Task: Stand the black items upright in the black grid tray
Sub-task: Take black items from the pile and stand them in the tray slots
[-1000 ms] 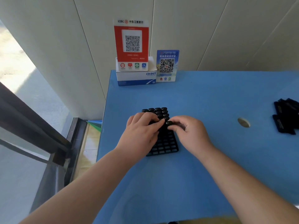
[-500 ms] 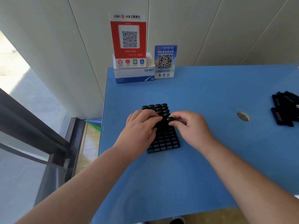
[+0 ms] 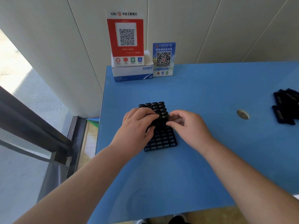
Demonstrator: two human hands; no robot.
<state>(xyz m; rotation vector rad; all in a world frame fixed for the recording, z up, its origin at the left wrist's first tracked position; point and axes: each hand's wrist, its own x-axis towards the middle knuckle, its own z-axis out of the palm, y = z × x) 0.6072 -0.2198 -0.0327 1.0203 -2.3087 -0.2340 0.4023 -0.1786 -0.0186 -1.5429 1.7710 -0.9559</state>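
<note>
The black grid tray (image 3: 161, 142) lies on the blue table (image 3: 210, 159). Several black items (image 3: 159, 109) stand upright in its far rows; its near rows show bare cells. My left hand (image 3: 137, 125) lies over the tray's left part, fingers on top of the standing items and thumb against the grid. My right hand (image 3: 186, 125) is just right of the tray. Its fingers are loosely curled beside the nearest upright item (image 3: 163, 117), and I see nothing in them. More black items (image 3: 286, 107) lie in a pile at the far right.
A white CHNT box (image 3: 132, 73) carrying a red QR sign (image 3: 126, 36) stands at the table's back left, with a blue QR sign (image 3: 163, 59) beside it. A round hole (image 3: 242, 114) sits in the tabletop right of the tray. The table's left edge (image 3: 100, 118) drops to a window sill.
My right hand's thumb and forefinger, pinched on the item at the tray's right edge before, have loosened and drawn back slightly. My left hand has stayed on the tray.
</note>
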